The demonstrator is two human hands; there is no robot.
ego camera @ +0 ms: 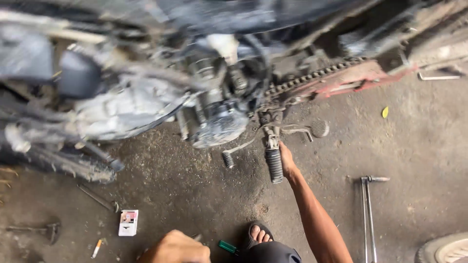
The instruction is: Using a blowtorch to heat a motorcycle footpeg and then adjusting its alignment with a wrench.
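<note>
Your right hand point(286, 159) grips black rubber footpeg point(274, 164) under motorcycle engine point(214, 122). Your left hand point(176, 248) at 6 o'clock, closed, contents hidden; green lighter point(227, 247) just beside.

White-pink box point(128, 222) on floor (small, rectangular).

Right arm is stretched way out forward, nearly straight, with the right hand point(286, 160) turned thumb-side up and the fingers curled over, so you mostly see the back of it. Left hand point(176, 248) sits low and close in, knuckles up, loosely closed into a fist.
</note>
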